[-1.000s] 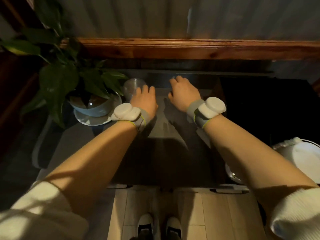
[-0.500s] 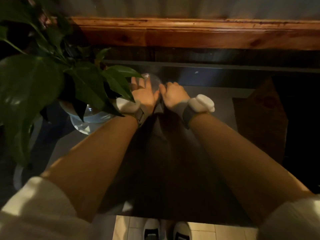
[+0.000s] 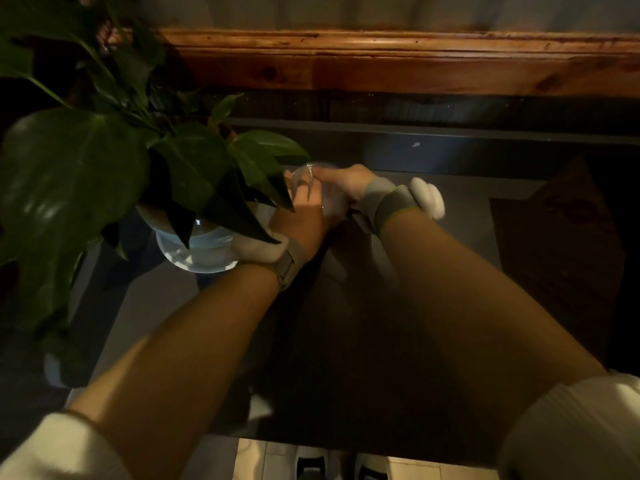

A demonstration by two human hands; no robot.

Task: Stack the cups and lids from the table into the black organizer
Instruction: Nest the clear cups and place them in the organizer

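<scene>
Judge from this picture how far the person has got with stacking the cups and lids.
Nothing looks stacked yet, and no black organizer is identifiable in this dim view. In hand: the left hand and the right hand both grip one clear plastic cup beside the leafy potted plant on the dark table. Left: carrying it to the organizer, then any other cups and lids, none visible here.

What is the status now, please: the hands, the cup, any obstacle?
Left hand and right hand both closed on clear plastic cup. Cup off the table, tilted. Plant leaves overlap the left hand.
</scene>
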